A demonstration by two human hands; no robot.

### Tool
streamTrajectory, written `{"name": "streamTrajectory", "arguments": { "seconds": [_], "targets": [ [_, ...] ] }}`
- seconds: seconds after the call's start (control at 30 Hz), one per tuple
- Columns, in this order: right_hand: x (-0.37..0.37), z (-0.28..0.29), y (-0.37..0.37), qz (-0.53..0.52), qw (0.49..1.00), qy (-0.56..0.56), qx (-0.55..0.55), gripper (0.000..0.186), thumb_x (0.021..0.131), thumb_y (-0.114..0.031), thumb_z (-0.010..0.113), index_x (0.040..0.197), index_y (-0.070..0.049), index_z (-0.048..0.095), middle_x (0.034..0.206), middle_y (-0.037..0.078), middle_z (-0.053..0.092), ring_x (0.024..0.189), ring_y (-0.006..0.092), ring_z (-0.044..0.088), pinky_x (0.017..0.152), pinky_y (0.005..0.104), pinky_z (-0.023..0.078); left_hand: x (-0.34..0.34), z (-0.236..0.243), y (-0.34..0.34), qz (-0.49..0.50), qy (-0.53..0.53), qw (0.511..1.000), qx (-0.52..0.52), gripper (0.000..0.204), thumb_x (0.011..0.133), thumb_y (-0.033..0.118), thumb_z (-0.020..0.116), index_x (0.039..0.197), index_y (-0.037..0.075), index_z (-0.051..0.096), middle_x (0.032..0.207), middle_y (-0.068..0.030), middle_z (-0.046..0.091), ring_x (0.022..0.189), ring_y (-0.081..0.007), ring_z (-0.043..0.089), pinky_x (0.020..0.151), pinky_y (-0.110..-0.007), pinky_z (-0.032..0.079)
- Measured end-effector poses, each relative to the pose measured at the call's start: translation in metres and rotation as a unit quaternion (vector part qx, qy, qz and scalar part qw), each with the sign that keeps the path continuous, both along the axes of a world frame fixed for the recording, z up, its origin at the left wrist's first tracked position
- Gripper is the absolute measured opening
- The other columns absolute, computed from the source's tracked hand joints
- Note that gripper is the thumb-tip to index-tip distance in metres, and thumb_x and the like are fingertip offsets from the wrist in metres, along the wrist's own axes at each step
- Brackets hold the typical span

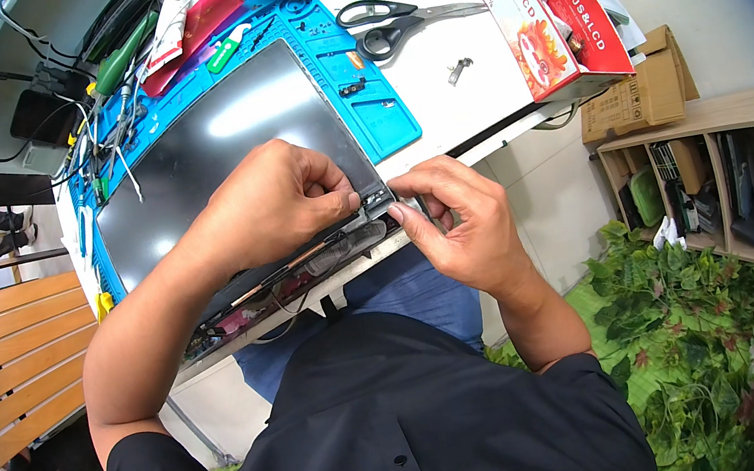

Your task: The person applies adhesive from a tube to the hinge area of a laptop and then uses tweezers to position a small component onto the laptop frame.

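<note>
The work in hand was, as I judge it, a fine adjustment by the fingers at one corner of a dark flat screen panel, and not a handling of the whole panel. This panel lay with its glossy face upward on a blue mat, and its near long edge was close to the near edge of the white table. The left hand came across the panel from the left side, and its thumb and forefinger were pressed together at the tips, just beside a small dark fitting at the near right corner; what lay between these tips was too small to tell. The right hand was at the same corner from outside, with the forefinger bent above and the thumb below, the two tips a little apart; whether they pinched the fitting, or only steadied the corner, I cannot tell. In my judgement, the next move called for a light and exact touch: the right hand should keep the corner quiet, while the left fingertips should work without pressing on the glossy face. The black-handled scissors and a small loose part lay apart on the table, untouched.
</note>
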State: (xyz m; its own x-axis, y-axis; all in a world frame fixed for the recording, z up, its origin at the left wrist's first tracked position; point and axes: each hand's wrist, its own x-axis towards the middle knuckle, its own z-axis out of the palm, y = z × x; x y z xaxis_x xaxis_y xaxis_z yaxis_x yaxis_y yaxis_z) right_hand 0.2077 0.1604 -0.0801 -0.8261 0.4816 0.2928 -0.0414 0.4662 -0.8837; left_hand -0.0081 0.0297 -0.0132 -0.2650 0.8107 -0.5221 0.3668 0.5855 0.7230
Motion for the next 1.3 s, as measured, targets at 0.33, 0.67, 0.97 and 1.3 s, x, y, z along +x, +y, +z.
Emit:
{"name": "streamTrajectory", "arguments": {
  "seconds": [0.33, 0.67, 0.97, 1.3],
  "targets": [
    [-0.001, -0.006, 0.005, 0.023, 1.0, 0.005, -0.008, 0.027, 0.091, -0.002, 0.088, 0.116, -0.001, 0.077, 0.106, 0.011, 0.077, 0.074, 0.0211, 0.066, 0.065, 0.0332, 0.053, 0.007, 0.005, 0.006, -0.008, 0.031, 0.999, -0.01, 0.019, 0.102, 0.014, 0.084, 0.099, -0.004, 0.083, 0.075, 0.0018, 0.072, 0.068, -0.0028, 0.057, 0.058, -0.029, 0.045],
    [-0.001, -0.008, 0.005, 0.027, 0.999, 0.003, -0.022, 0.027, 0.091, -0.003, 0.088, 0.116, -0.001, 0.077, 0.106, 0.01, 0.077, 0.073, 0.0192, 0.064, 0.065, 0.0327, 0.053, 0.009, 0.006, 0.007, -0.002, 0.035, 0.999, -0.005, 0.019, 0.101, 0.015, 0.085, 0.097, -0.003, 0.083, 0.073, 0.0, 0.073, 0.065, -0.0035, 0.058, 0.058, -0.029, 0.046],
    [-0.001, -0.007, 0.005, 0.028, 0.999, -0.002, -0.024, 0.028, 0.091, -0.003, 0.088, 0.117, -0.001, 0.078, 0.107, 0.011, 0.077, 0.074, 0.0208, 0.065, 0.066, 0.0337, 0.054, 0.012, 0.007, 0.004, -0.003, 0.083, 0.996, 0.011, 0.019, 0.098, 0.016, 0.086, 0.095, -0.002, 0.083, 0.071, -0.004, 0.075, 0.063, -0.0051, 0.061, 0.058, -0.031, 0.05],
    [-0.005, -0.004, 0.01, 0.041, 0.998, 0.019, 0.032, 0.037, 0.086, 0.003, 0.089, 0.122, -0.005, 0.083, 0.112, 0.011, 0.076, 0.078, 0.0166, 0.067, 0.064, 0.03, 0.053, 0.012, 0.009, 0.007, -0.014, 0.088, 0.996, 0.012, 0.019, 0.098, 0.018, 0.087, 0.095, -0.001, 0.084, 0.069, -0.0058, 0.075, 0.062, -0.0053, 0.06, 0.058, -0.032, 0.049]
  ]
}}
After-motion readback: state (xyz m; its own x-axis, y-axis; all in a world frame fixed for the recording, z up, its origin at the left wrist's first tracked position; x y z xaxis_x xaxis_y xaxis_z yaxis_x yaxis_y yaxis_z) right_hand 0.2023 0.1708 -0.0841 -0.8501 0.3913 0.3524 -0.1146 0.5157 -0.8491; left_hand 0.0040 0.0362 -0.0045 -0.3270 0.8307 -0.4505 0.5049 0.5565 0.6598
